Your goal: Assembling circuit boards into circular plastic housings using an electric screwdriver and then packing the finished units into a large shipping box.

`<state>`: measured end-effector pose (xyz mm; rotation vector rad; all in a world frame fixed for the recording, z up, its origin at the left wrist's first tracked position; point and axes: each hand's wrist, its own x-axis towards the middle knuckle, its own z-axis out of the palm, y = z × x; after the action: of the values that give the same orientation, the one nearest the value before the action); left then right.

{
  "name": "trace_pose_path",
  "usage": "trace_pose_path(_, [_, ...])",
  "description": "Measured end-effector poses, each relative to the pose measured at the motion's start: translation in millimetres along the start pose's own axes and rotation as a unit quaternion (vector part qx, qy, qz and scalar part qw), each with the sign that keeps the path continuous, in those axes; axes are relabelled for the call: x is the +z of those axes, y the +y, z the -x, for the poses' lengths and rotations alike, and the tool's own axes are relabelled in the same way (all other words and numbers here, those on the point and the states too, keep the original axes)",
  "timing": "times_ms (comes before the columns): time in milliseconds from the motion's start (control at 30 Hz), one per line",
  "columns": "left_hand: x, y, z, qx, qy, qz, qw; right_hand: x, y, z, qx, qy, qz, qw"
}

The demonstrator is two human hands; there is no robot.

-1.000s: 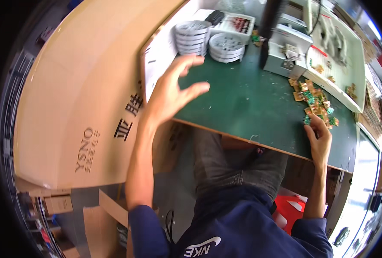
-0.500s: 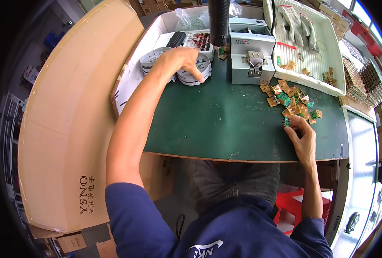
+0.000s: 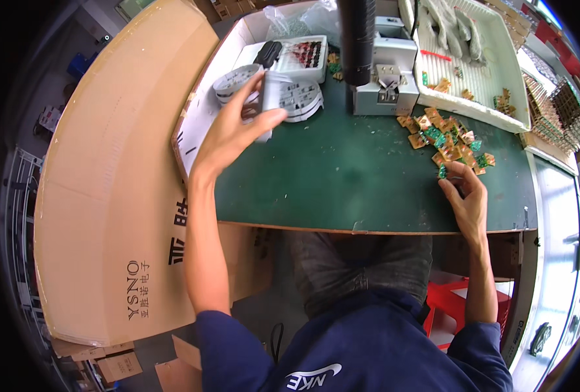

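My left hand (image 3: 234, 130) is raised over the left part of the green table, thumb and fingers closed round a blurred grey-and-white piece (image 3: 273, 91) whose kind I cannot make out. Right behind that piece lies a round white coil (image 3: 303, 98) dotted with small dark parts. A second white coil (image 3: 236, 78) is to its left, partly covered by my fingers. On the right, my right hand (image 3: 467, 196) pinches a small green circuit board (image 3: 442, 172) between thumb and fingers. It is at the near edge of a loose pile of small copper-brown and green circuit boards (image 3: 456, 151).
A grey machine (image 3: 386, 98) stands at the back, with a black tube (image 3: 357, 42) hanging before it. Behind the coils is a white tray (image 3: 313, 62) of red-and-black parts. A white ribbed tray (image 3: 456, 108) at right holds gloves. A large cardboard sheet (image 3: 120, 183) rises at left.
My left hand has drawn back from the right-hand coil, lifting the grey-and-white piece. My right hand keeps its pinch on the small board, almost in place. The view has shifted slightly.
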<state>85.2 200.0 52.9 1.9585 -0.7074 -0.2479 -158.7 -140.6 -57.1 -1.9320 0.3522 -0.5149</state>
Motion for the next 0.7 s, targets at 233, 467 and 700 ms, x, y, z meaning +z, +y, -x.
trace_pose_path(233, [65.2, -48.3, 70.2, 0.010, -0.068, 0.640, 0.765, 1.4, -6.3, -2.2, -0.005, -0.028, 0.044, 0.999])
trace_pose_path(467, [91.9, -49.7, 71.8, -0.008, -0.064, 0.614, 0.787, 5.0, 1.8, -1.7, -0.024, -0.015, 0.030, 0.999])
trace_pose_path(700, [98.7, -50.0, 65.5, 0.017, -0.102, 0.590, 0.801, 6.6, -6.6, -0.3, -0.082, -0.007, 0.073, 0.994])
